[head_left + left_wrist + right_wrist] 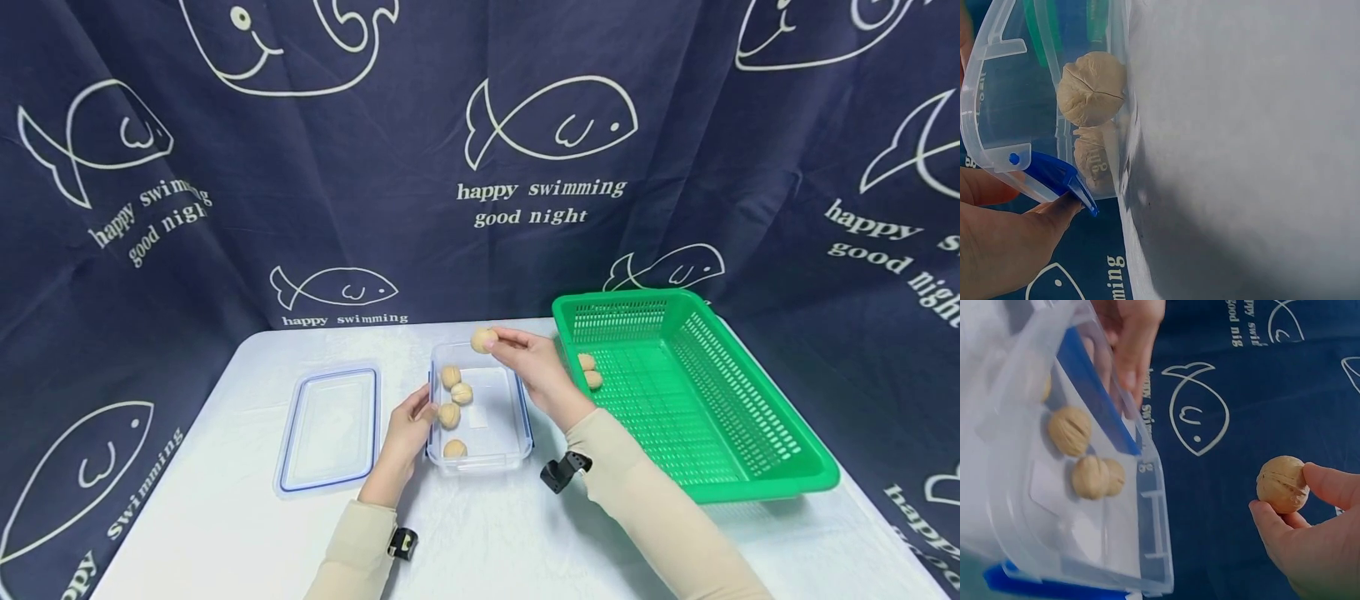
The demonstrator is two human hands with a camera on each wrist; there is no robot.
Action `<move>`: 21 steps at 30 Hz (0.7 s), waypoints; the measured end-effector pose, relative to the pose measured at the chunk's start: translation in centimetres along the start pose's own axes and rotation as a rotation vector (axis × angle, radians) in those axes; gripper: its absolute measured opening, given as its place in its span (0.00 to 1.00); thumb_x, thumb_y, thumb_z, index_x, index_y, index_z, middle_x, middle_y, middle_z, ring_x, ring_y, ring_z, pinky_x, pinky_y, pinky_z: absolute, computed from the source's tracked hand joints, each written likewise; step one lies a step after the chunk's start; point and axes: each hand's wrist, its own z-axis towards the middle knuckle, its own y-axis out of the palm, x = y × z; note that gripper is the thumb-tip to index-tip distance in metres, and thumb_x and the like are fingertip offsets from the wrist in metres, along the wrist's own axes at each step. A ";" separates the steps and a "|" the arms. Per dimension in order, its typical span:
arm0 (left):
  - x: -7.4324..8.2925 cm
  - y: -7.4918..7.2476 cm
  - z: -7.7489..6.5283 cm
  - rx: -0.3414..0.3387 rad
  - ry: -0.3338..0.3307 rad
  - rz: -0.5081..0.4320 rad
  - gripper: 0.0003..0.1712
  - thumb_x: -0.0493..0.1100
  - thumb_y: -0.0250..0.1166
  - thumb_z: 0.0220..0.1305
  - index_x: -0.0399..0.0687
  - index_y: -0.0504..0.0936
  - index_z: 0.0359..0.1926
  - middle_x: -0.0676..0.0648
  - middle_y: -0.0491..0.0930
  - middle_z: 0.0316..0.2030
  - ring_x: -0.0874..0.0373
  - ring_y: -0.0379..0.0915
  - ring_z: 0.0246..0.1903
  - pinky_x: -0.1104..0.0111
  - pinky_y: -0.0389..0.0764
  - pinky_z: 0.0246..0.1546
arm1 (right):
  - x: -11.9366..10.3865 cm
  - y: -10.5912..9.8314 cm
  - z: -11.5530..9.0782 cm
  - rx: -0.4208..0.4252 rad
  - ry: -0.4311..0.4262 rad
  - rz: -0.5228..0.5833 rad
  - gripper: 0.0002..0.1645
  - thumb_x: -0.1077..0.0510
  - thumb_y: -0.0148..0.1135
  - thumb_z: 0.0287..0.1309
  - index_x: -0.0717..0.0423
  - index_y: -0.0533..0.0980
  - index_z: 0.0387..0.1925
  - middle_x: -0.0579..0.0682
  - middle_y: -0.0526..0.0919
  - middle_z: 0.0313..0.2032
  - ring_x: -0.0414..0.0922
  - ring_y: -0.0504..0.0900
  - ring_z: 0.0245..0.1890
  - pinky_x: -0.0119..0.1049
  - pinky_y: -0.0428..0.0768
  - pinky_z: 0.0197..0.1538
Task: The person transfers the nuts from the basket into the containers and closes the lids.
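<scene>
My right hand [536, 367] pinches a walnut [483, 340] between thumb and fingertips, over the far end of a clear plastic container [480, 467]. The same walnut [1282, 484] shows plainly in the right wrist view. Several other walnuts [448, 415] lie along the left side inside the container. At its left wall, my left hand [408, 429] grips the rim with the thumb on the inner side. Next to that hand in the left wrist view, a blue clip [1060, 178] hangs folded outward from the container wall.
A green slotted basket [750, 492] stands on the right, with two walnuts [591, 380] by its left wall. On the left a clear lid with a blue seal [330, 429] lies flat on the white table [202, 500]. A dark printed curtain [420, 167] hangs behind.
</scene>
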 end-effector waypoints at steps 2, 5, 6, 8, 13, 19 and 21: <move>0.0 0.0 0.0 -0.001 -0.001 0.004 0.27 0.35 0.52 0.71 0.34 0.62 0.68 0.31 0.65 0.65 0.39 0.61 0.65 0.52 0.64 0.66 | 0.4 0.4 0.0 -0.001 -0.004 -0.010 0.26 0.60 0.64 0.60 0.63 0.74 0.59 0.59 0.79 0.54 0.49 0.76 0.55 0.41 0.74 0.62; 0.0 0.0 0.0 -0.001 -0.003 0.007 0.27 0.35 0.52 0.71 0.34 0.62 0.68 0.31 0.65 0.65 0.39 0.61 0.65 0.52 0.64 0.67 | 1.0 1.1 -0.1 -0.006 -0.003 -0.010 0.25 0.60 0.65 0.60 0.63 0.75 0.58 0.58 0.80 0.53 0.49 0.77 0.55 0.42 0.75 0.62; 0.0 0.0 0.0 0.000 -0.003 0.008 0.27 0.35 0.52 0.71 0.34 0.62 0.68 0.31 0.65 0.65 0.39 0.61 0.65 0.52 0.64 0.67 | 1.2 1.3 -0.2 -0.011 -0.005 -0.011 0.24 0.60 0.64 0.60 0.63 0.75 0.58 0.58 0.80 0.53 0.50 0.77 0.55 0.42 0.75 0.62; 0.0 -0.1 0.0 0.000 -0.005 0.007 0.27 0.35 0.52 0.71 0.34 0.63 0.68 0.32 0.65 0.65 0.39 0.61 0.65 0.52 0.64 0.67 | 1.7 1.6 -0.4 -0.020 -0.004 -0.013 0.24 0.60 0.65 0.59 0.63 0.75 0.57 0.58 0.81 0.52 0.50 0.78 0.55 0.43 0.75 0.62; 0.1 -0.1 0.0 0.000 -0.002 0.001 0.27 0.35 0.52 0.71 0.34 0.63 0.68 0.32 0.65 0.65 0.39 0.61 0.65 0.53 0.64 0.67 | 2.7 2.2 -0.8 -0.043 -0.001 -0.027 0.23 0.60 0.65 0.59 0.64 0.77 0.55 0.58 0.83 0.50 0.50 0.79 0.53 0.44 0.75 0.62; 0.1 -0.1 0.0 -0.003 -0.008 0.001 0.26 0.35 0.52 0.71 0.35 0.63 0.68 0.32 0.65 0.65 0.40 0.62 0.65 0.53 0.65 0.66 | 4.1 2.8 -0.9 -0.061 0.025 -0.044 0.24 0.60 0.65 0.59 0.67 0.76 0.55 0.60 0.82 0.50 0.50 0.80 0.51 0.45 0.76 0.60; 0.2 -0.1 0.0 -0.004 -0.012 0.004 0.26 0.36 0.52 0.71 0.35 0.63 0.68 0.33 0.65 0.65 0.40 0.62 0.65 0.53 0.65 0.66 | 4.5 3.1 -0.9 -0.066 0.037 -0.042 0.24 0.60 0.65 0.59 0.67 0.75 0.55 0.61 0.82 0.50 0.49 0.81 0.50 0.46 0.76 0.60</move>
